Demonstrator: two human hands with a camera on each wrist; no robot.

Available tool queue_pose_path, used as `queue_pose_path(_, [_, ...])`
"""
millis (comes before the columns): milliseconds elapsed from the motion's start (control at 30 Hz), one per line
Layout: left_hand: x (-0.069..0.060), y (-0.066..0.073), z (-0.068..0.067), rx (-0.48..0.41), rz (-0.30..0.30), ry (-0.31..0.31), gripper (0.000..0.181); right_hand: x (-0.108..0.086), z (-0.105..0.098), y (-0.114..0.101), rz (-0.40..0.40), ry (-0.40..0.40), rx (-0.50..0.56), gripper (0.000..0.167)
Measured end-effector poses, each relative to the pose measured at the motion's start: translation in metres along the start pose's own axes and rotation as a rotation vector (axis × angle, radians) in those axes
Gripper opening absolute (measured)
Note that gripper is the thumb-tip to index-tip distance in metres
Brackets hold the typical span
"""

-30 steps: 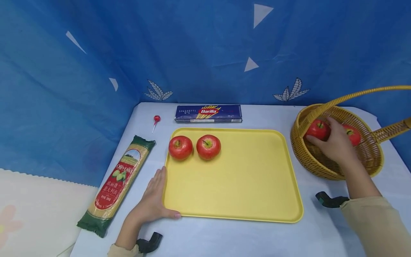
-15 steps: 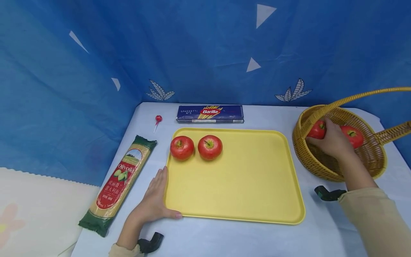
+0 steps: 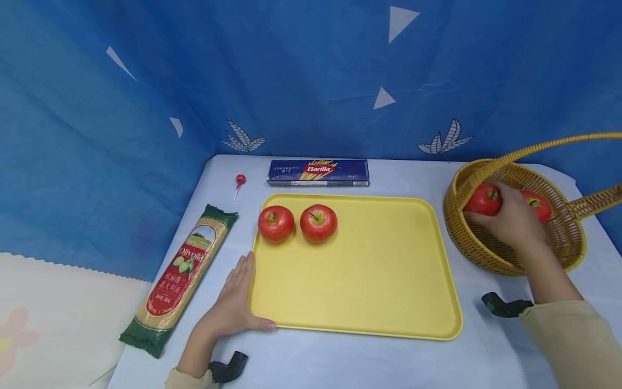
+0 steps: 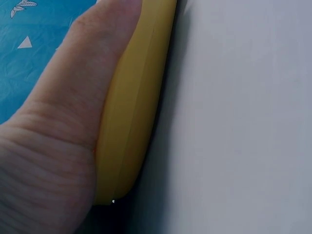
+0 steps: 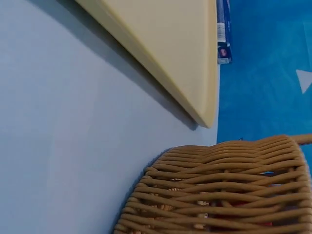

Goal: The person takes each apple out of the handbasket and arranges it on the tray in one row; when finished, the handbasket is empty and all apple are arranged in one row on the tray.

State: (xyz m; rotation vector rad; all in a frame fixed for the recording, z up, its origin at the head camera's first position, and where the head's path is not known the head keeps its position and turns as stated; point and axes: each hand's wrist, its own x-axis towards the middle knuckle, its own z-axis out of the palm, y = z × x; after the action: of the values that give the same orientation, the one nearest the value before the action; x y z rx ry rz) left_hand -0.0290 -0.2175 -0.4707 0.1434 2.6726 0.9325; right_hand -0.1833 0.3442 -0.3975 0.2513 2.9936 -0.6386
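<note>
My left hand (image 3: pixel 232 302) rests at the near-left corner of the yellow tray (image 3: pixel 355 281), fingers straight along its left side and thumb against its near edge. The left wrist view has the thumb (image 4: pixel 83 63) lying along the tray's wall (image 4: pixel 131 107). Inside the wicker basket (image 3: pixel 457 237), my right hand (image 3: pixel 517 219) holds a red apple (image 3: pixel 483 200), thumb on its near side; the other fingers are mostly hidden. A second apple (image 3: pixel 538 206) lies in the basket, right of that hand. Two more apples, one left (image 3: pixel 276 223) and one right (image 3: pixel 318 223), sit on the tray's far-left part.
Behind the tray lies a blue spaghetti box (image 3: pixel 318 173). A red lollipop (image 3: pixel 239 182) and a long spaghetti packet (image 3: pixel 180 278) lie to the left. The basket's handle (image 3: pixel 534 145) arches over its opening. In the right wrist view, the basket's woven wall (image 5: pixel 219 190) stands near the tray's corner (image 5: pixel 204 114).
My right hand has shifted slightly within the basket, and the apple at its fingers moved left and then back a little to the right. My left hand stays put against the tray.
</note>
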Motion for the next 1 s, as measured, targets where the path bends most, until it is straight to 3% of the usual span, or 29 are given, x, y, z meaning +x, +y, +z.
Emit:
queue_pose_path(500, [0.000,0.001,0.000,-0.002,0.005,0.003,0.160,-0.077,-0.026,-0.016,0.048,0.259,-0.006,0.097])
queue_pose_path(767, [0.000,0.000,-0.001,-0.003,0.007,0.006,0.159,-0.108,-0.025,-0.047,-0.088,0.332,0.035,0.097])
queue_pose_path(1000, [0.000,0.000,-0.001,0.000,0.026,0.015,0.161,-0.117,-0.014,-0.082,-0.231,0.260,0.056,0.103])
